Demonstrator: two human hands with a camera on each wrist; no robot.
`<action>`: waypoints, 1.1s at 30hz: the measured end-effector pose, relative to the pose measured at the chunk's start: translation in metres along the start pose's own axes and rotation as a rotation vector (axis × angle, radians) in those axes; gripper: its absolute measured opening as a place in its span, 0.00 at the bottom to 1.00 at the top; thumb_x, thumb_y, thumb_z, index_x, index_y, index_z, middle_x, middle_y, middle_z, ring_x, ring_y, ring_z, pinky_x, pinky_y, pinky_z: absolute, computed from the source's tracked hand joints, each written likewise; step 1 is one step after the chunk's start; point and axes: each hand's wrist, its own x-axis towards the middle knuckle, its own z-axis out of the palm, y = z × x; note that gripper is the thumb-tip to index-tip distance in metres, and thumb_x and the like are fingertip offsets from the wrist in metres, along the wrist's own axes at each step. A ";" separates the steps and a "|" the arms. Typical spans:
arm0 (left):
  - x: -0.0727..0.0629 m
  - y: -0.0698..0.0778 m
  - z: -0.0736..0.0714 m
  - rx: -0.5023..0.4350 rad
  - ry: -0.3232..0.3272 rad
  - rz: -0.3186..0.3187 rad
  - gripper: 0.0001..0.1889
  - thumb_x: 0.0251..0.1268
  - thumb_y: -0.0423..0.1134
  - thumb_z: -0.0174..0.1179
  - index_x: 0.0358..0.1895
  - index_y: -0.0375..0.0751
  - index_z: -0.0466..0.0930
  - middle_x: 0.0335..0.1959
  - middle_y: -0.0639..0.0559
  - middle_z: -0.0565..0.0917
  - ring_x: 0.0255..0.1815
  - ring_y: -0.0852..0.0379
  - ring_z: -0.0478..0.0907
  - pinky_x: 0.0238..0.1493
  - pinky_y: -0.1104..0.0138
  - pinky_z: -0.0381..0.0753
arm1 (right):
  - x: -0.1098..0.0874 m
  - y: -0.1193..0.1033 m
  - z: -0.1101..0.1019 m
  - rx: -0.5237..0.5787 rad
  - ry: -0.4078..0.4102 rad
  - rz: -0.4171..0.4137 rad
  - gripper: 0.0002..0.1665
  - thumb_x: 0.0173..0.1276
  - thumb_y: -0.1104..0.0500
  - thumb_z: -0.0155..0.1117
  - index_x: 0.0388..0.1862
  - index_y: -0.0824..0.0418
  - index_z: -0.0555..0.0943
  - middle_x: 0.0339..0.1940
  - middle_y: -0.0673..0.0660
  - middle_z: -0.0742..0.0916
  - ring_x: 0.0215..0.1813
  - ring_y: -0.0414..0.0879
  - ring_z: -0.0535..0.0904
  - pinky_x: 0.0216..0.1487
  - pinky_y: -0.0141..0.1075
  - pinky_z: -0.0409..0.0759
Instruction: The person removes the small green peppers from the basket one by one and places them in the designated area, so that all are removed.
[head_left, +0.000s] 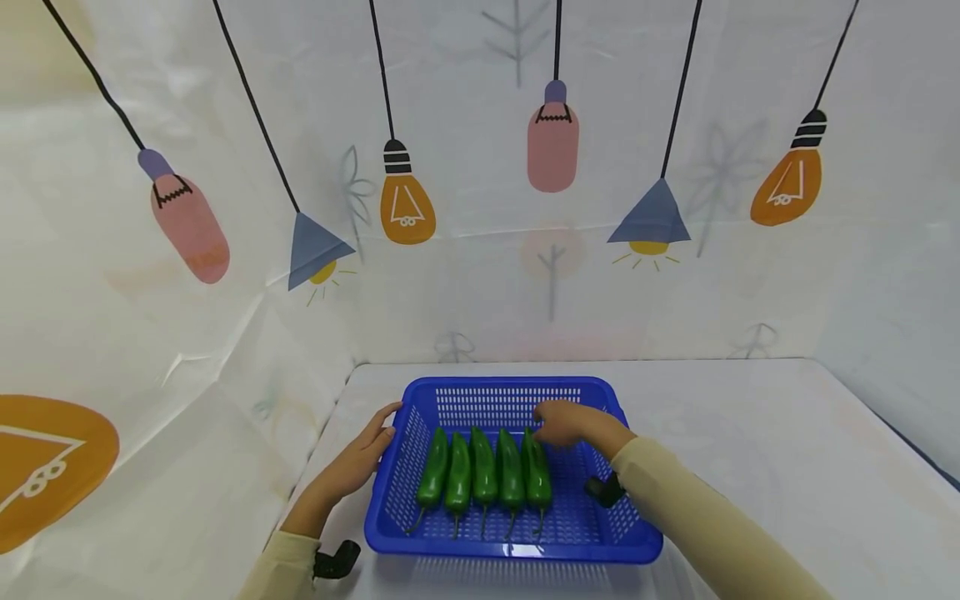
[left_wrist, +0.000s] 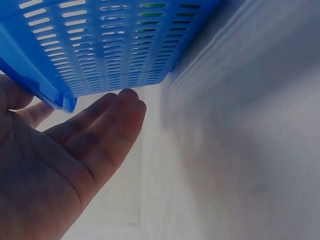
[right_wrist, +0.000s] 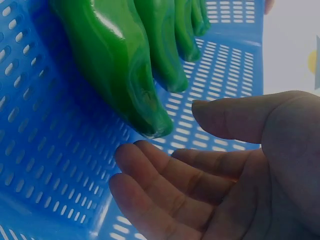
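Observation:
A row of several green chili peppers [head_left: 483, 471] lies in a blue plastic basket [head_left: 517, 552], stems toward the front. My right hand [head_left: 564, 422] is inside the basket at the far tip of the rightmost pepper [right_wrist: 117, 65]. The right wrist view has its fingers loosely bent and the thumb apart, with a gap between them and the pepper tip. At the basket's left rim, my left hand [head_left: 358, 458] touches the edge. Its longer fingers [left_wrist: 107, 127] extend beside the outer wall; the contact of thumb and forefinger is partly hidden by the rim.
The basket stands on a white table [head_left: 757, 467]. Behind and to the left hangs a pale sheet [head_left: 465, 292] printed with lamps and bulbs. A dark wrist camera [head_left: 336, 560] sits close to the basket's front left corner.

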 end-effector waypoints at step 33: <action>0.000 -0.003 0.010 -0.089 0.088 -0.057 0.26 0.87 0.45 0.36 0.81 0.49 0.49 0.74 0.31 0.64 0.66 0.35 0.71 0.63 0.36 0.67 | 0.015 0.007 0.017 0.229 -0.064 0.096 0.25 0.66 0.70 0.66 0.62 0.69 0.78 0.42 0.61 0.84 0.40 0.55 0.84 0.34 0.45 0.86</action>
